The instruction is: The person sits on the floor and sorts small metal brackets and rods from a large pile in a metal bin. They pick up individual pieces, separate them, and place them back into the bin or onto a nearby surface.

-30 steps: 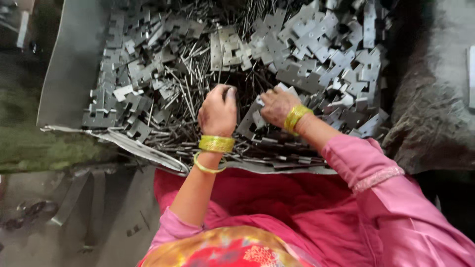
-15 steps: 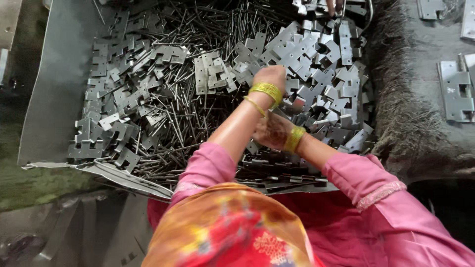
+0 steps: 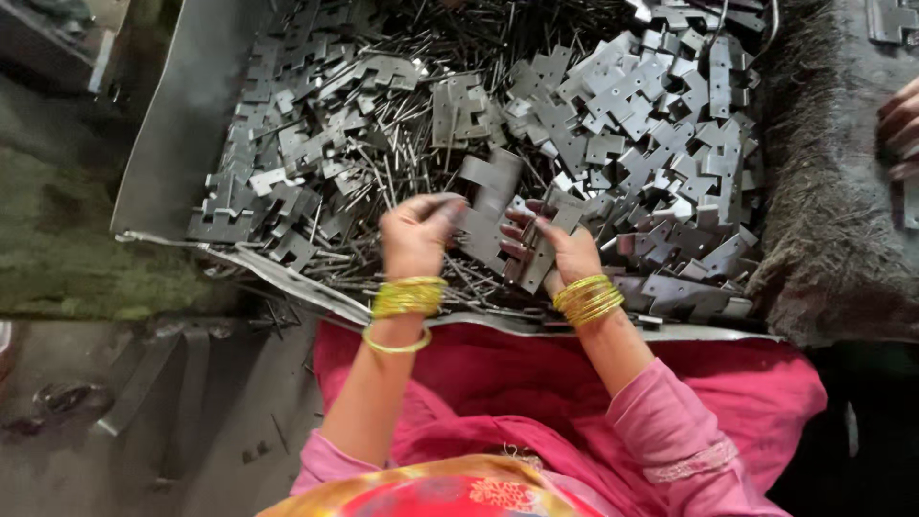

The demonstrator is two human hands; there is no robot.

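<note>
Nearest the person, a pink garment point(image 3: 536, 383) is covering the lap, and just beyond the wrists the front rim of a grey metal tray point(image 3: 172, 124) is running under both hands, leaving little free room there. The left hand point(image 3: 416, 235), with yellow bangles point(image 3: 407, 297) at its wrist, is closing its fingers on a flat grey hinge leaf point(image 3: 488, 206) held upright between the hands. The right hand point(image 3: 560, 249) is gripping the other side of the same piece, fingers half curled. Beyond and around both hands, a heap of hinge leaves point(image 3: 632, 124) and thin steel pins point(image 3: 392, 172) is filling the tray. Far to the right, past a dark fibrous mat point(image 3: 823, 191), another person's fingers point(image 3: 900, 124) are showing at the edge.
</note>
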